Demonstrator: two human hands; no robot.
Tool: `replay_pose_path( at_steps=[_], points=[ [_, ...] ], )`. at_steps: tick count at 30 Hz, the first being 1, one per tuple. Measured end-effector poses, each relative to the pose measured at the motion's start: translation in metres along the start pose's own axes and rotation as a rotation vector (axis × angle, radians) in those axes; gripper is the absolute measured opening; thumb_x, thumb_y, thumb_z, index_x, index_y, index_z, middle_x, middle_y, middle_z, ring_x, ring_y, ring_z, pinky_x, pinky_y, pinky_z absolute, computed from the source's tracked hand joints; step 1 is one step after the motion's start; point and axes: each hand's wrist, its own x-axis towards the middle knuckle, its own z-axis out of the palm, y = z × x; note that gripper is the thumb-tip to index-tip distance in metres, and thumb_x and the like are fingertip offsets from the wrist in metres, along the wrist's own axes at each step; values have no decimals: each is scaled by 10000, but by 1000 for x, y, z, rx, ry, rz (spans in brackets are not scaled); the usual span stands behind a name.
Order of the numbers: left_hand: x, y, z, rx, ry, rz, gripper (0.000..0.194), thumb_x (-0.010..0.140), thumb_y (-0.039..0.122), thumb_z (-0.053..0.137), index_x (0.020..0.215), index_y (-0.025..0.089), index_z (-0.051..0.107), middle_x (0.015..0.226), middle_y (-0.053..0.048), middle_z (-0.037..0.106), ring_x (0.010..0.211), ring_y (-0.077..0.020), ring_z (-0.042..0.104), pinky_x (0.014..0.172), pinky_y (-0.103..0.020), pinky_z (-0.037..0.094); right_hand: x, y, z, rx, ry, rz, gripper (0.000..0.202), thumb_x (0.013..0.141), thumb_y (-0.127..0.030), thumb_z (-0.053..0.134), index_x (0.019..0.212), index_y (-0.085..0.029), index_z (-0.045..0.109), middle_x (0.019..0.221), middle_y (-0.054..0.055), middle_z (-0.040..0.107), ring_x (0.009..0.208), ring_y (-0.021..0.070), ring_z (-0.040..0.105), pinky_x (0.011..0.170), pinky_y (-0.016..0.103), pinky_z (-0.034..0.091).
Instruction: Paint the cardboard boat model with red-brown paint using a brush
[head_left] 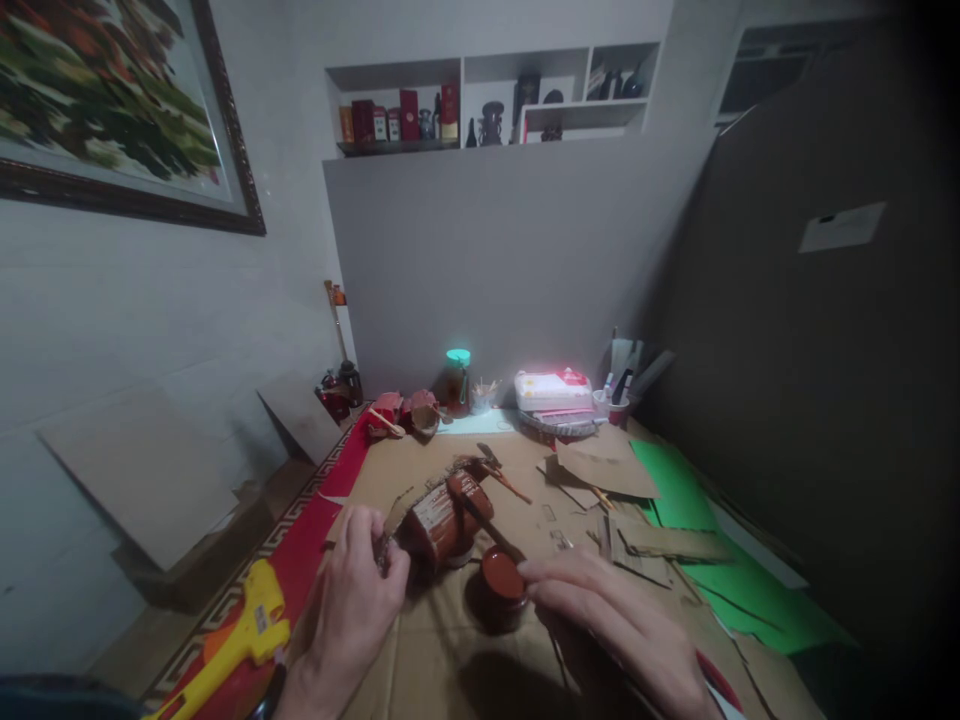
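A cardboard model [436, 522], partly coated in reddish-brown paint with pale patches showing, lies tilted on the cardboard sheet. My left hand [360, 590] is closed on its near left end, thumb and fingers pinched at the edge. My right hand [607, 610] is closed around the end of a paintbrush [491, 525], whose brown head rests against the model's painted side. Just below the brush handle stands a small round pot of brown paint [502, 575], close to my right fingertips.
A yellow glue gun [247, 625] lies at the left on the red patterned cloth. Cardboard scraps [607, 468] and a green sheet [720, 560] spread at right. Behind are red-brown pieces [424, 412], a jar with a turquoise lid [458, 380] and a wipes pack [553, 390].
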Motion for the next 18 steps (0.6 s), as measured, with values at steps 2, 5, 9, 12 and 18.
replay_pose_path(
  at_steps=[2, 5, 9, 12, 18],
  points=[
    [0, 0, 0, 8, 6, 7, 144, 837, 181, 452, 851, 277, 347, 784, 8, 463, 703, -224, 537, 649, -348, 443, 3, -3, 0, 34, -37, -29, 178, 1050, -169, 482, 1158, -147, 622, 1089, 139, 715, 968, 201, 701, 825, 282, 593],
    [-1, 1, 0, 17, 14, 15, 156, 834, 168, 448, 844, 278, 339, 775, 10, 453, 700, -226, 530, 645, -349, 440, 7, -8, 2, 75, -33, -40, 222, 1084, -248, 428, 1111, -158, 629, 1063, 129, 727, 969, 198, 697, 849, 277, 587],
    [-1, 2, -1, 22, 23, 19, 153, 834, 161, 452, 858, 273, 350, 797, 3, 463, 726, -226, 537, 656, -346, 444, 6, -5, -1, 81, -65, -28, 229, 1087, -229, 401, 1144, -154, 610, 1091, 143, 708, 984, 216, 664, 835, 323, 579],
    [0, 1, -2, 18, 21, 18, 150, 840, 168, 458, 875, 271, 356, 796, 7, 473, 714, -220, 544, 650, -340, 452, 3, 1, -5, 81, -117, -5, 198, 1055, -148, 439, 1185, -153, 588, 1133, 153, 686, 975, 233, 652, 808, 361, 571],
    [0, 1, -2, 23, 34, 23, 150, 833, 167, 458, 873, 269, 356, 795, -1, 490, 729, -235, 559, 666, -360, 456, 6, 3, -9, 63, -145, -2, 224, 1055, -138, 424, 1193, -145, 600, 1144, 156, 693, 964, 230, 659, 790, 355, 580]
  ],
)
